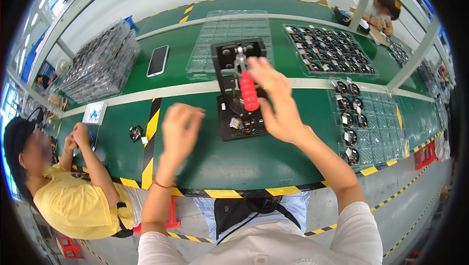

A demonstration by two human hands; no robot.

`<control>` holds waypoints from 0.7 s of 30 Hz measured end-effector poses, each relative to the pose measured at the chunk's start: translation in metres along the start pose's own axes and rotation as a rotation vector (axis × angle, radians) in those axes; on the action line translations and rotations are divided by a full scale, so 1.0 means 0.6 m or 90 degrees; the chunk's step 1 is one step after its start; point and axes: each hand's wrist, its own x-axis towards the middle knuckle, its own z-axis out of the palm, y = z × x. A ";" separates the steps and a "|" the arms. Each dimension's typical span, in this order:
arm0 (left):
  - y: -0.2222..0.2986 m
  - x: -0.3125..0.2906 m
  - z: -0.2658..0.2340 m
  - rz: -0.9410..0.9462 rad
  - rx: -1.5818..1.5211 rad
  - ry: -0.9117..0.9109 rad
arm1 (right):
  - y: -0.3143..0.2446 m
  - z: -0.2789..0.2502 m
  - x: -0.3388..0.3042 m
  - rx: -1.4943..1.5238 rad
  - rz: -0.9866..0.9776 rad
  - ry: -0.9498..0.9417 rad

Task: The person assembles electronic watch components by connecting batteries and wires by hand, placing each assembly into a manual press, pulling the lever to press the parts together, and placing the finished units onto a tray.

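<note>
A black press fixture (239, 135) with a toggle clamp stands on the green bench in front of me; the clamp's red handle (248, 91) points down toward me. My right hand (278, 101) is at the handle's right side, fingers stretched out and thumb apart, not wrapped around it; whether it touches is unclear. On the fixture's base sits a small round black circuit part (250, 127) with a silvery block (235, 122) beside it. My left hand (180, 130) hovers over the bench left of the fixture, fingers bent and blurred; anything in them cannot be made out.
To the right lies a clear tray (376, 133) partly filled with round black parts; a fuller tray (327, 50) lies behind. Stacked trays (100, 62), a phone (158, 61) and a loose round part (136, 133) are left. A co-worker in yellow (73, 201) sits left; another person works far right.
</note>
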 end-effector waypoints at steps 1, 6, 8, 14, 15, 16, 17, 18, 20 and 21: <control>-0.032 0.004 -0.034 -0.015 0.099 0.039 | 0.003 -0.006 -0.014 -0.011 0.036 0.030; -0.266 -0.104 -0.162 -0.335 0.508 -0.088 | 0.017 -0.005 -0.065 0.028 0.101 0.115; -0.260 -0.110 -0.170 -0.345 0.318 -0.180 | 0.017 -0.008 -0.067 0.012 0.094 0.107; -0.180 -0.107 -0.149 -0.336 0.186 -0.088 | -0.004 0.000 -0.078 -0.048 0.048 0.094; -0.165 -0.096 -0.145 -0.323 0.115 -0.095 | -0.011 -0.001 -0.075 -0.048 0.018 0.103; -0.136 -0.077 -0.140 -0.267 0.089 -0.124 | -0.014 0.001 -0.074 -0.044 -0.015 0.111; -0.111 -0.061 -0.124 -0.315 -0.077 -0.140 | -0.014 0.003 -0.078 -0.013 -0.036 0.077; -0.083 -0.047 -0.113 -0.365 -0.236 -0.156 | -0.015 0.008 -0.081 0.026 -0.056 0.044; -0.017 -0.009 -0.085 -0.388 -0.455 -0.237 | -0.023 0.013 -0.077 0.106 -0.056 -0.021; 0.013 0.010 -0.075 -0.389 -0.458 -0.290 | -0.029 0.015 -0.078 0.118 -0.052 -0.036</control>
